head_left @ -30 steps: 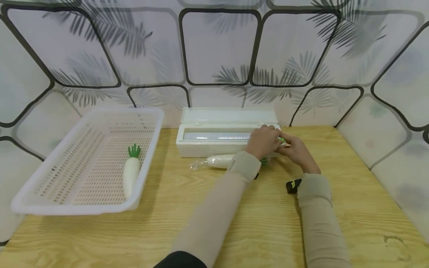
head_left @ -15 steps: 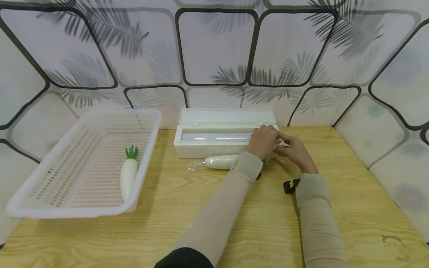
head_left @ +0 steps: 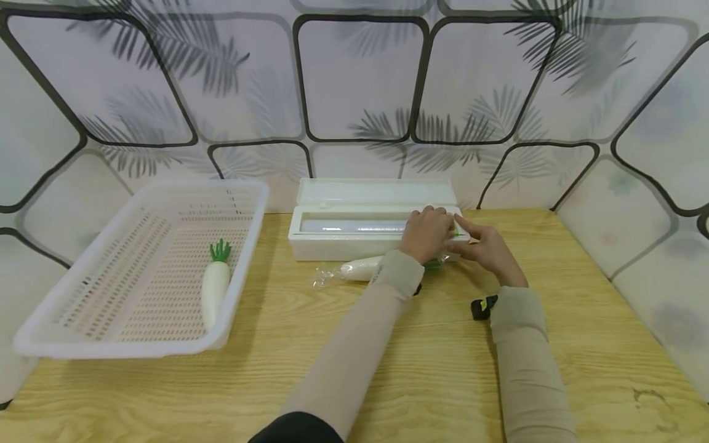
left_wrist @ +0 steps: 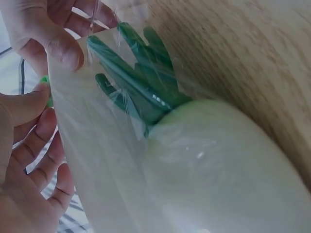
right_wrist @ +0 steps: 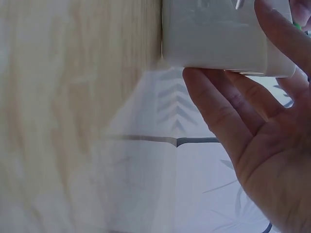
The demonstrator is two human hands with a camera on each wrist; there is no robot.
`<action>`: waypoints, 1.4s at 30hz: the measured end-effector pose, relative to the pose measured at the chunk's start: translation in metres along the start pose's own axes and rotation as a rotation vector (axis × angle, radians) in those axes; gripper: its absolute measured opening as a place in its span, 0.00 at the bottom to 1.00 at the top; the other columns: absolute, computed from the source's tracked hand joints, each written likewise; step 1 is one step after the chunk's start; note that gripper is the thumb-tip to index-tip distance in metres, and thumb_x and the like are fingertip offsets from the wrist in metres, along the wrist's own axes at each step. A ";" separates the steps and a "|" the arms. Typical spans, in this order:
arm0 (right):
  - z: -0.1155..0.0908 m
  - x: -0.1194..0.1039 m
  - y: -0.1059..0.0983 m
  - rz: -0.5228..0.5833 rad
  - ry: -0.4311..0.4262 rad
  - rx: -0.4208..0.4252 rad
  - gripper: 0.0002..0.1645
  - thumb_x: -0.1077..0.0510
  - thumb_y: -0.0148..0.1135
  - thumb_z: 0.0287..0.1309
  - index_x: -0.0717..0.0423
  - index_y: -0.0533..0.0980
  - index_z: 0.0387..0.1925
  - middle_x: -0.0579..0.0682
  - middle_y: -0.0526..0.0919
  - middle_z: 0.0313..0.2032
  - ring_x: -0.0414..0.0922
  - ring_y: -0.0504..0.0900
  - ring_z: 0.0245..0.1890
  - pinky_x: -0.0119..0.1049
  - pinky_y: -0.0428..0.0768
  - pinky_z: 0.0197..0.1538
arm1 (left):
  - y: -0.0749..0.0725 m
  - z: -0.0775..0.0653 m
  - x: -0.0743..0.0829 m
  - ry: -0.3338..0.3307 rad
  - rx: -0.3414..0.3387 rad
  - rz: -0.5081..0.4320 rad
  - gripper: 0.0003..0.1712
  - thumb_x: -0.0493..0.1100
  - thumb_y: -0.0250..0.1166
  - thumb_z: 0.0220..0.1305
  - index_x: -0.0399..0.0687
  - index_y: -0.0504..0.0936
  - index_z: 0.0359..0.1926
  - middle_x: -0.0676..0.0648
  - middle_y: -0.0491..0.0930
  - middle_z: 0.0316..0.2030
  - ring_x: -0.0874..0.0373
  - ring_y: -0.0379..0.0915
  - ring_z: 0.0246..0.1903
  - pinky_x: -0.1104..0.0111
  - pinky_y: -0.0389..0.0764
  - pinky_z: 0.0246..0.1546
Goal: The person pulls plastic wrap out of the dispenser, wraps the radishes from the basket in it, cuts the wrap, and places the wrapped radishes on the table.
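Note:
A white cling film box (head_left: 318,249) stands with its lid (head_left: 376,192) raised, showing the film roll (head_left: 349,226) inside. My left hand (head_left: 425,235) is over its right end, thumb and finger pinching a small green slider (left_wrist: 50,101) at the edge. My right hand (head_left: 490,252) grips the same end, thumb in front and fingertips against the end face (right_wrist: 214,48). Before the box lies a white radish (head_left: 359,269) wrapped in clear film, partly hidden by the left wrist. Its green leaves (left_wrist: 141,82) show through the film in the left wrist view.
A white perforated basket (head_left: 33,343) stands at left, with one unwrapped white radish (head_left: 215,292) with green leaves inside. A patterned backdrop (head_left: 360,80) rises behind the wooden table (head_left: 432,381). Crinkled film (head_left: 324,277) sticks out from the wrapped radish's left tip.
My left hand has shifted slightly left along the box, uncovering the green slider beside it. The right hand keeps its place at the box's end, and the basket is unchanged.

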State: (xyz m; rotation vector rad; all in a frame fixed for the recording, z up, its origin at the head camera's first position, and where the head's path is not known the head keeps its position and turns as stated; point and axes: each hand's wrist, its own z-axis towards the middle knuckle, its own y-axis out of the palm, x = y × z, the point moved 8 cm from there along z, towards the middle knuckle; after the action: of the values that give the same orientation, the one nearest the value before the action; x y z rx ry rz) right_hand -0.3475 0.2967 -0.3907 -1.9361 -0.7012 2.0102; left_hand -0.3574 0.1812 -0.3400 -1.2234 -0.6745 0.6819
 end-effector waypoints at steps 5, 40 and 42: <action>0.003 0.001 0.002 -0.004 0.018 -0.015 0.44 0.56 0.66 0.68 0.48 0.55 0.78 0.69 0.54 0.74 0.47 0.84 0.48 0.37 0.84 0.50 | -0.005 -0.011 -0.020 -0.021 -0.026 0.029 0.14 0.53 0.63 0.73 0.57 0.88 0.52 0.56 0.83 0.49 0.59 0.77 0.49 0.61 0.77 0.55; 0.000 0.004 -0.003 0.038 0.001 -0.022 0.45 0.59 0.65 0.68 0.50 0.53 0.78 0.66 0.49 0.76 0.33 0.84 0.41 0.36 0.83 0.51 | -0.060 -0.153 -0.192 -0.271 0.199 -0.244 0.07 0.30 0.67 0.66 0.29 0.87 0.42 0.34 0.74 0.42 0.42 0.76 0.42 0.57 0.80 0.47; 0.000 0.004 -0.003 0.039 0.002 -0.024 0.45 0.59 0.65 0.68 0.49 0.53 0.78 0.67 0.49 0.76 0.34 0.84 0.41 0.37 0.83 0.52 | -0.059 -0.155 -0.193 -0.280 0.194 -0.272 0.07 0.29 0.66 0.67 0.27 0.86 0.43 0.33 0.74 0.43 0.42 0.75 0.43 0.57 0.80 0.47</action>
State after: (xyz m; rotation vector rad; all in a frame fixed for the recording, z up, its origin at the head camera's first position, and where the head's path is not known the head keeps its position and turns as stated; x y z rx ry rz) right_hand -0.3484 0.3010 -0.3925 -1.9796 -0.6955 2.0318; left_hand -0.3519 -0.0736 -0.3324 -0.8451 -0.9645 0.6787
